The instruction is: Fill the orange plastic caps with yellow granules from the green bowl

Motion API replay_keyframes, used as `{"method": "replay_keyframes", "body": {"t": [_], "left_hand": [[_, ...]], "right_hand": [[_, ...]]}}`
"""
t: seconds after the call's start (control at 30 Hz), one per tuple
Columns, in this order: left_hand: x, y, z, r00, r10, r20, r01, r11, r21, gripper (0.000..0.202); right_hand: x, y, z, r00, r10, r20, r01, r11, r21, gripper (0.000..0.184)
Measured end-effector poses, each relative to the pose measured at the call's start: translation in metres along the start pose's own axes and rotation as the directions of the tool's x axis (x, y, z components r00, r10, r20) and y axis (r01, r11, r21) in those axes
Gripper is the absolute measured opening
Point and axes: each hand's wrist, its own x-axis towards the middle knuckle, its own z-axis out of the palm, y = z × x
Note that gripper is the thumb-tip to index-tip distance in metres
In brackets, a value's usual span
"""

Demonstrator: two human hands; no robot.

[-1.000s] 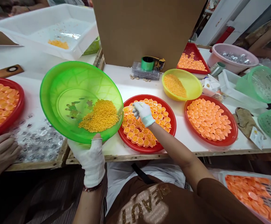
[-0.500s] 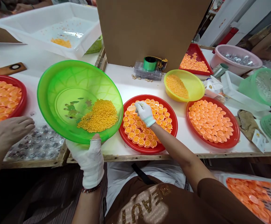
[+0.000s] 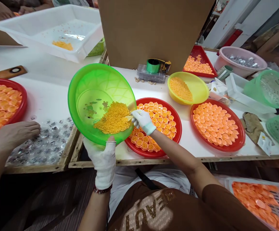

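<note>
My left hand point(image 3: 103, 162), in a white glove, grips the near rim of a green plastic basin point(image 3: 84, 93) and holds it tilted. A heap of small yellow pellets point(image 3: 113, 119) lies on the basin's right side. My right hand point(image 3: 143, 121), also gloved, pinches a small pale scoop point(image 3: 128, 118) at the edge of the pellets. Its fingers hide most of that tool. Beneath this hand stands a red round tray point(image 3: 180, 128) full of small orange cups point(image 3: 166, 124) with yellow filling; the basin covers its left edge.
Right of it are a yellow bowl point(image 3: 199, 86) of pellets and a red tray point(image 3: 241, 134) of orange pieces. At left, a co-worker's hand point(image 3: 16, 134) rests by clear-wrapped pieces point(image 3: 48, 144). A white tub point(image 3: 84, 19) and cardboard panel point(image 3: 154, 32) stand behind.
My left hand has brought the green basin rightward, over the red tray's edge. My right hand has moved left and down from the cups to the pellets. The co-worker's hand has shifted slightly right.
</note>
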Motion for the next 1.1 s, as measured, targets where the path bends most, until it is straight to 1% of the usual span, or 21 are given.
{"method": "replay_keyframes", "body": {"t": [0.1, 0.17, 0.23, 0.3, 0.33, 0.4, 0.47, 0.53, 0.57, 0.63, 0.7, 0.8, 0.83, 0.87, 0.9, 0.97, 1.03, 1.1], "left_hand": [[0.001, 0.002, -0.003, 1.000, -0.013, 0.001, 0.013, 1.000, -0.022, 0.078], [0.002, 0.003, -0.007, 1.000, -0.011, -0.013, 0.011, 1.000, -0.027, 0.077], [0.004, 0.003, -0.010, 0.999, 0.001, -0.037, -0.001, 1.000, -0.011, 0.076], [0.005, 0.002, -0.013, 0.997, 0.020, -0.072, -0.020, 1.000, -0.001, 0.078], [0.006, 0.002, -0.014, 0.996, 0.026, -0.084, -0.026, 1.000, 0.002, 0.080], [0.007, 0.001, -0.015, 0.995, 0.028, -0.090, -0.028, 1.000, 0.008, 0.084], [0.007, 0.001, -0.014, 0.996, 0.026, -0.087, -0.025, 1.000, 0.020, 0.085], [0.007, 0.002, -0.013, 0.997, 0.033, -0.076, -0.032, 0.999, 0.015, 0.085], [0.008, 0.002, -0.012, 0.997, 0.038, -0.069, -0.037, 0.999, 0.007, 0.085], [0.008, 0.002, -0.009, 0.998, 0.046, -0.049, -0.047, 0.999, -0.014, 0.085], [0.009, 0.002, -0.006, 0.998, 0.051, -0.040, -0.052, 0.998, -0.022, 0.081], [0.010, -0.001, -0.001, 0.997, 0.066, -0.033, -0.066, 0.998, -0.018, 0.077], [0.009, -0.003, 0.001, 0.997, 0.072, -0.027, -0.073, 0.997, -0.019, 0.077], [0.009, -0.005, 0.002, 0.997, 0.078, -0.019, -0.078, 0.997, -0.023, 0.077], [0.009, -0.007, 0.004, 0.997, 0.082, -0.014, -0.082, 0.996, -0.025, 0.078], [0.008, -0.011, 0.005, 0.997, 0.077, -0.004, -0.077, 0.997, -0.013, 0.081], [0.009, -0.012, 0.004, 0.998, 0.067, -0.010, -0.067, 0.998, 0.008, 0.082], [0.010, -0.010, 0.003, 0.998, 0.061, -0.024, -0.061, 0.998, -0.012, 0.082]], "right_hand": [[0.003, -0.003, -0.015, 0.999, 0.002, -0.052, 0.004, 0.994, 0.113, 0.017], [0.007, -0.005, -0.027, 0.995, -0.040, -0.095, 0.049, 0.994, 0.094, 0.018], [0.010, -0.004, -0.036, 0.982, -0.123, -0.145, 0.124, 0.992, -0.003, 0.019], [0.013, 0.001, -0.043, 0.957, -0.242, -0.161, 0.217, 0.964, -0.157, 0.025], [0.014, 0.004, -0.045, 0.941, -0.304, -0.149, 0.263, 0.933, -0.243, 0.027], [0.016, 0.011, -0.048, 0.906, -0.414, -0.092, 0.345, 0.845, -0.409, 0.026], [0.017, 0.016, -0.050, 0.875, -0.482, -0.042, 0.392, 0.756, -0.524, 0.022], [0.015, 0.016, -0.051, 0.849, -0.527, -0.040, 0.415, 0.712, -0.566, 0.022], [0.014, 0.015, -0.050, 0.837, -0.544, -0.060, 0.423, 0.713, -0.559, 0.023], [0.010, 0.009, -0.046, 0.822, -0.560, -0.107, 0.441, 0.744, -0.502, 0.026], [0.007, 0.004, -0.040, 0.831, -0.544, -0.113, 0.452, 0.781, -0.431, 0.027], [0.003, 0.000, -0.025, 0.860, -0.510, -0.002, 0.463, 0.783, -0.415, 0.020], [0.002, 0.000, -0.019, 0.876, -0.481, 0.034, 0.451, 0.793, -0.409, 0.017], [0.001, 0.001, -0.013, 0.902, -0.429, 0.053, 0.415, 0.824, -0.386, 0.015], [0.000, 0.001, -0.008, 0.934, -0.352, 0.056, 0.350, 0.874, -0.338, 0.015], [0.000, 0.001, 0.000, 0.987, -0.159, 0.034, 0.162, 0.971, -0.178, 0.016], [0.001, 0.000, 0.003, 1.000, -0.006, 0.015, 0.006, 1.000, 0.000, 0.016], [0.004, -0.002, 0.000, 0.998, 0.069, 0.001, -0.069, 0.989, 0.132, 0.014]]}}
